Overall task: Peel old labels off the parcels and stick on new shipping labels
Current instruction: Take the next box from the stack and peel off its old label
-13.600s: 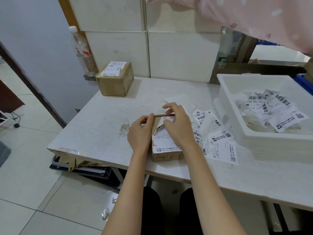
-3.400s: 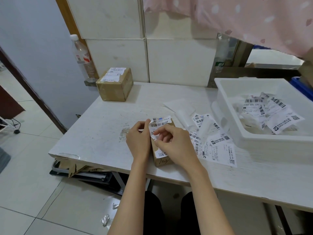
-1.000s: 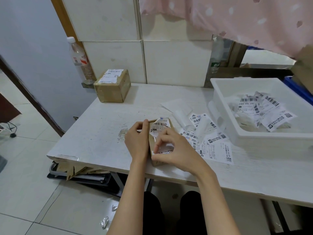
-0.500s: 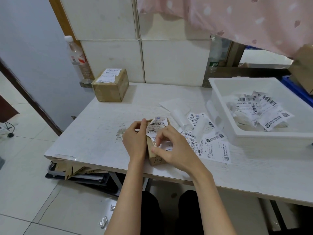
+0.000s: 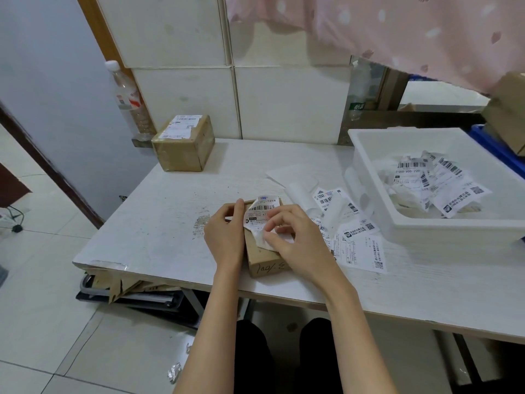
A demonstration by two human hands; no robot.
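Note:
A small brown cardboard parcel [image 5: 262, 255] lies near the front edge of the white table [image 5: 159, 223]. My left hand [image 5: 224, 233] grips its left side. A white barcode label [image 5: 260, 213] sticks to its top, with the near part lifted and curled. My right hand [image 5: 295, 240] pinches that lifted edge between thumb and fingers. Bare cardboard shows on the near part of the parcel. A second, larger parcel [image 5: 184, 146] with a label on top stands at the back left of the table.
Loose labels and backing strips [image 5: 352, 231] lie right of the parcel. A white plastic bin [image 5: 420, 226] with several labels inside sits at the right. A plastic bottle [image 5: 127, 100] stands behind the far parcel. Pink cloth [image 5: 397, 29] hangs above. Flattened cardboard [image 5: 119, 285] lies under the table.
My right hand has drawn the label's near part up off the parcel, baring more cardboard. My left hand keeps hold of the parcel's side.

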